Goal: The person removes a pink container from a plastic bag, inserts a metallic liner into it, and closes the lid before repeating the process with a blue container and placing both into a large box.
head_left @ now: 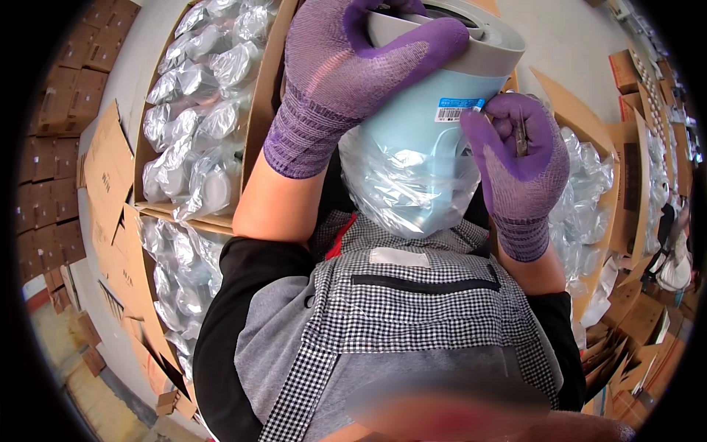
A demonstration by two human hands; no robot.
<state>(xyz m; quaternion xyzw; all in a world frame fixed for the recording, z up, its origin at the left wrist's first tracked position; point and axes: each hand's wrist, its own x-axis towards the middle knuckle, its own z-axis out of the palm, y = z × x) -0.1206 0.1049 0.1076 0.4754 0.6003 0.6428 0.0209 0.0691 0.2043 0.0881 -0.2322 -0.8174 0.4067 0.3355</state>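
Observation:
A light blue tapered container [409,110] with a grey rim stands tilted in front of my chest. Crumpled clear plastic wrap [398,195] covers its lower part. My left hand [346,62], in a purple knitted glove, is closed on the grey rim, its thumb lying along the outside. A blue-and-white barcode sticker [451,114] is on the container's side. My right hand [524,151], gloved alike, has its thumb and forefinger at the sticker's right edge. A small dark metal tool [521,132] with a narrow tip sits in its curled fingers.
At left, open cartons [250,110] hold rows of items in clear plastic. Another open carton [600,236] with similar wrapped items stands at right. Brown boxes [74,118] are stacked far left. Flattened cardboard [633,324] lies lower right, near another person [670,258].

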